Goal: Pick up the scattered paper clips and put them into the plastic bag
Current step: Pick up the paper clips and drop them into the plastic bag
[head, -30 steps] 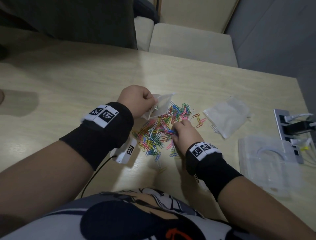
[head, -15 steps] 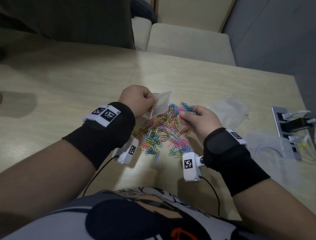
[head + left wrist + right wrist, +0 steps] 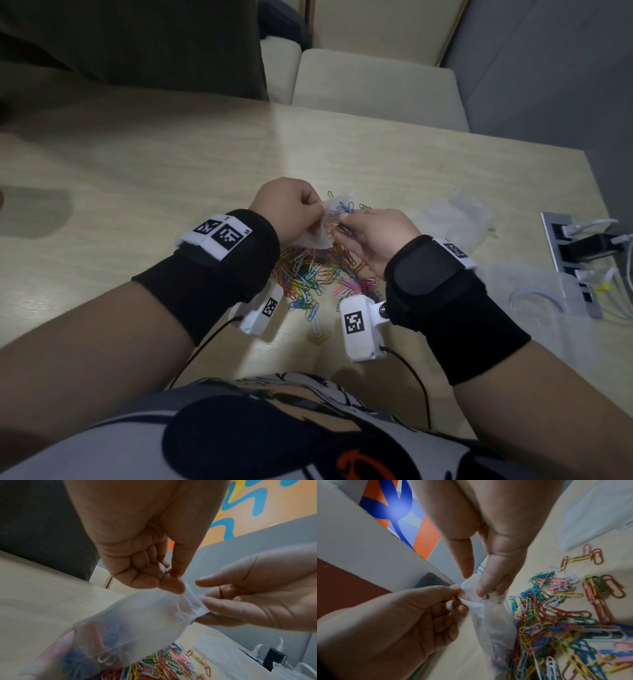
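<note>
My left hand pinches the rim of a small clear plastic bag and holds it above the table; some clips show through the bag's bottom. My right hand is at the bag's mouth with its fingertips pushed into the opening. It holds a few paper clips: a blue one shows between thumb and finger, and a red and green bit shows under the fingertips. A heap of coloured paper clips lies on the table below both hands.
A second clear bag lies flat to the right of the heap. A clear plastic box and a power strip with plugs sit at the right edge. A loose yellow clip lies near the front edge.
My right hand left the heap with a pinch of clips, turned palm up and moved left and up to the bag's mouth. The left hand kept holding the bag.
</note>
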Demonstrator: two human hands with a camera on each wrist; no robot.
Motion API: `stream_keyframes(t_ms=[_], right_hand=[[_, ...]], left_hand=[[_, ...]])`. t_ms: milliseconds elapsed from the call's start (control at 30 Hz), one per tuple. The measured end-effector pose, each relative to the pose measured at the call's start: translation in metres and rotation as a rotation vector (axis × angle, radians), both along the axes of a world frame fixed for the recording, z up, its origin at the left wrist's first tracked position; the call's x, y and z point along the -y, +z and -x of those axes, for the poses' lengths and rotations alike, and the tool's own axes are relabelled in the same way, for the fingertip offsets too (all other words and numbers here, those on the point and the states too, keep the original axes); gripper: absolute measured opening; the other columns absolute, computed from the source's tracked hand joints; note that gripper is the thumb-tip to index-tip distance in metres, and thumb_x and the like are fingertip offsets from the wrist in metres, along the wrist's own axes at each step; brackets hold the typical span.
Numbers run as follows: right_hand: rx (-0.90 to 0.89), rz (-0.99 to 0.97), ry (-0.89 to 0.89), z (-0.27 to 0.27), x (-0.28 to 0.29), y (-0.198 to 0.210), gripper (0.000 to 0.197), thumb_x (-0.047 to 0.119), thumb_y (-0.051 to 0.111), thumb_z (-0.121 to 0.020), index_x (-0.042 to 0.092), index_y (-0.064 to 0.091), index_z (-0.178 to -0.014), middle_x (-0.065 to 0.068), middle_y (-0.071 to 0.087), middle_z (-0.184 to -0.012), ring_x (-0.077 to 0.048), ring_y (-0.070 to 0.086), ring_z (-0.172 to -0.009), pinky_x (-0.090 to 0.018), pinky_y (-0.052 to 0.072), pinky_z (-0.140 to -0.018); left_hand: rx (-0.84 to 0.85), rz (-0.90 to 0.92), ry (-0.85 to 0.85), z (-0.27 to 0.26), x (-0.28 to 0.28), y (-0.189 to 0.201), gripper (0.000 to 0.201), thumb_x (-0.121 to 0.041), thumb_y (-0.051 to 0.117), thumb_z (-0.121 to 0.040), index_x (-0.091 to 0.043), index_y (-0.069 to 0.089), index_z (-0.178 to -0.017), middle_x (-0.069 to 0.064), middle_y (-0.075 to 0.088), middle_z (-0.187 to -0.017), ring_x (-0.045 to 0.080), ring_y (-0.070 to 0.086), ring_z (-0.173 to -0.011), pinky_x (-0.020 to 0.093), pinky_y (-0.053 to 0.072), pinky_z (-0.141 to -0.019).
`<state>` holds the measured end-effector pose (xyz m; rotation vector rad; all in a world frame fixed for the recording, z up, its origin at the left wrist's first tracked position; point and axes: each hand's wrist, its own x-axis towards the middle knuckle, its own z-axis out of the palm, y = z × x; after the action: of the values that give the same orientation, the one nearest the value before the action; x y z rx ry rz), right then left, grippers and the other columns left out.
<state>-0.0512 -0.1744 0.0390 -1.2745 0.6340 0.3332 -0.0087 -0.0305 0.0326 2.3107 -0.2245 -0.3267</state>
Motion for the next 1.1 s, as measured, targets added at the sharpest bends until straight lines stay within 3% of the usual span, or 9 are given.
stream_keyframes(t_ms=[133, 267, 433, 500, 600, 733, 867, 967, 1100], right_hand=[[-0.008, 0.112, 0.141, -0.003, 0.000, 0.012, 0.035, -0.002, 0.051, -0.091, -0.004, 0.051, -0.126, -0.009, 0.059, -0.093, -0.023, 0.060, -0.088, -0.033, 0.055, -0.082], [0.042, 0.321, 0.268, -0.002, 0.000, 0.019, 0.046, -0.006, 0.044, -0.092, 0.010, 0.046, -0.135, -0.008, 0.051, -0.131, -0.024, 0.059, -0.101, -0.029, 0.051, -0.068], [0.154, 0.651, 0.204, 0.008, 0.019, 0.005, 0.022, 0.012, 0.059, -0.087, 0.019, 0.057, -0.108, 0.005, 0.061, -0.093, -0.020, 0.064, -0.081, -0.039, 0.056, -0.077], [-0.001, 0.857, 0.387, 0.018, 0.028, -0.005, 0.043, 0.024, 0.069, -0.083, 0.016, 0.051, -0.121, 0.002, 0.060, -0.102, -0.015, 0.064, -0.076, -0.033, 0.054, -0.071], [-0.343, 1.115, 0.701, 0.041, 0.028, -0.025, 0.089, 0.035, 0.083, -0.066, 0.015, 0.032, -0.137, -0.010, 0.045, -0.127, -0.027, 0.058, -0.102, -0.034, 0.045, -0.073], [-0.342, 1.123, 0.687, 0.056, 0.011, -0.049, 0.102, 0.024, 0.086, -0.064, 0.022, 0.019, -0.142, -0.012, 0.028, -0.132, -0.033, 0.058, -0.098, -0.033, 0.047, -0.070], [-0.125, 1.136, 0.674, 0.049, 0.006, -0.061, 0.092, 0.031, 0.078, -0.073, 0.025, 0.020, -0.144, -0.011, 0.025, -0.135, -0.031, 0.060, -0.098, -0.031, 0.048, -0.081], [0.004, 1.187, 0.798, 0.043, 0.008, -0.066, 0.069, 0.033, 0.070, -0.080, 0.028, 0.034, -0.138, -0.010, 0.029, -0.130, -0.032, 0.058, -0.098, -0.034, 0.049, -0.089], [0.110, 1.288, 0.827, 0.039, 0.010, -0.073, 0.029, 0.021, 0.056, -0.089, 0.014, 0.049, -0.116, -0.011, 0.040, -0.117, -0.028, 0.051, -0.081, -0.028, 0.040, -0.070]], left_hand=[[0.006, 0.013, 0.011, 0.000, 0.001, 0.001, 0.025, -0.024, 0.062, -0.088, -0.008, 0.067, -0.070, -0.006, 0.063, -0.062, 0.023, 0.061, -0.066, 0.040, 0.056, -0.077], [0.005, 0.005, 0.045, 0.002, 0.001, 0.001, 0.033, -0.025, 0.062, -0.088, -0.020, 0.054, -0.056, -0.011, 0.056, -0.058, 0.010, 0.051, -0.054, 0.037, 0.054, -0.076], [-0.032, 0.052, 0.094, 0.000, -0.002, -0.001, 0.023, -0.023, 0.062, -0.086, -0.007, 0.066, -0.071, -0.007, 0.063, -0.064, 0.024, 0.061, -0.069, 0.043, 0.056, -0.080], [-0.041, 0.055, 0.094, -0.001, -0.005, -0.001, 0.024, -0.023, 0.060, -0.086, -0.005, 0.067, -0.073, -0.006, 0.066, -0.063, 0.026, 0.066, -0.075, 0.044, 0.056, -0.080], [-0.041, 0.051, 0.089, -0.002, -0.006, -0.001, 0.025, -0.023, 0.059, -0.087, -0.003, 0.067, -0.072, -0.007, 0.066, -0.060, 0.025, 0.067, -0.076, 0.044, 0.056, -0.080], [-0.045, 0.053, 0.098, -0.003, -0.007, -0.001, 0.025, -0.022, 0.059, -0.086, -0.003, 0.068, -0.072, -0.008, 0.065, -0.057, 0.025, 0.068, -0.075, 0.043, 0.056, -0.080], [-0.053, 0.054, 0.092, -0.002, -0.007, -0.001, 0.024, -0.021, 0.059, -0.086, -0.005, 0.066, -0.071, -0.008, 0.065, -0.056, 0.024, 0.069, -0.076, 0.042, 0.056, -0.080], [-0.043, 0.050, 0.091, -0.001, -0.008, -0.001, 0.025, -0.022, 0.059, -0.086, -0.004, 0.067, -0.069, -0.008, 0.065, -0.053, 0.024, 0.068, -0.073, 0.042, 0.056, -0.079], [-0.049, 0.044, 0.092, -0.002, -0.010, -0.001, 0.025, -0.022, 0.059, -0.086, -0.003, 0.067, -0.071, -0.010, 0.063, -0.049, 0.019, 0.063, -0.065, 0.040, 0.056, -0.080]])
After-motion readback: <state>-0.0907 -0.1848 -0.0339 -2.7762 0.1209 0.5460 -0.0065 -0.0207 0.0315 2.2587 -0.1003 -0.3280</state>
